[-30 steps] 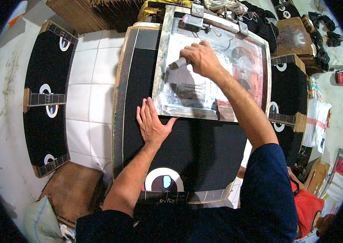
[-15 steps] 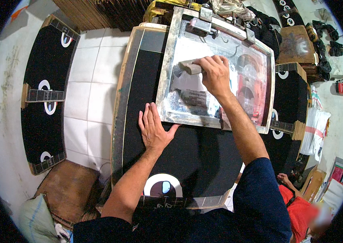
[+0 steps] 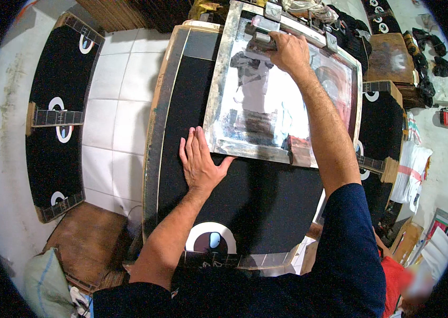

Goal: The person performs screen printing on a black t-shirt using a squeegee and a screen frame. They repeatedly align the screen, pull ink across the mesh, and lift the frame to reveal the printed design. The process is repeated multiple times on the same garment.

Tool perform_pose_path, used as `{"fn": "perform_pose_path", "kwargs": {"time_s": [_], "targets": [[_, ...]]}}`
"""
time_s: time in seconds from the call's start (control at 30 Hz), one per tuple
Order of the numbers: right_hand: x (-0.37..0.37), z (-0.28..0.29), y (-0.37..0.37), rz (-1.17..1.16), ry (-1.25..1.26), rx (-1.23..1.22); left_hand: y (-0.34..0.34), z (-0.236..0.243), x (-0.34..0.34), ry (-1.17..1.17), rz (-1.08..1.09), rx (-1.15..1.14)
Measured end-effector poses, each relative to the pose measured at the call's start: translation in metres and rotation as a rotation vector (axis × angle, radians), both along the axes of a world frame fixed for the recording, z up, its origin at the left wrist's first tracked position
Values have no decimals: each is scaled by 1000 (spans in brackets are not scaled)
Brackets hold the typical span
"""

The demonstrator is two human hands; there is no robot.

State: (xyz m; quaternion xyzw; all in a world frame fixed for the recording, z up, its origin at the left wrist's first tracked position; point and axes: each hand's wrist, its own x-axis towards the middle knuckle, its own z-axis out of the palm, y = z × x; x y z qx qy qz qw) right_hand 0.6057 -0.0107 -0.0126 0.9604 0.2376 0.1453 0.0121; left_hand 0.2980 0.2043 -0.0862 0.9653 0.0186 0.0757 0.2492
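A screen-printing frame (image 3: 216, 100) lies over black cloth (image 3: 271, 206) on a long board. My right hand (image 3: 290, 53) is closed around a squeegee (image 3: 261, 43) on the mesh, near the frame's far edge beside the metal clamps (image 3: 272, 11). The fingers hide part of its length. Flat on the cloth, my left hand (image 3: 202, 167) has its fingers stretched out and its thumb spread toward the frame's near left corner. A printed white-and-brown eye (image 3: 196, 237) shows on the cloth close to my body.
Another board with black cloth (image 3: 52, 164) and eye prints stands at the left, past a white tiled floor (image 3: 98, 122). More printed black cloth (image 3: 385, 116) lies at the right. A brown panel (image 3: 89, 238) is at lower left. Another person's red garment (image 3: 392, 281) shows at lower right.
My right hand has pushed the squeegee away from me, from mid-screen to the far edge. More dark smears show on the mesh. My left hand has stayed in place on the cloth.
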Motion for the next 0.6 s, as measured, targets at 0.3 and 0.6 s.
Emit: {"fn": "perform_pose_path", "kwargs": {"time_s": [0.3,0.6], "targets": [[-38,17,-5,-222,237,-118,0,0,-1,-16,2,4],[-72,15,-7,-284,150,63,0,1,0,-15,14,-14]]}}
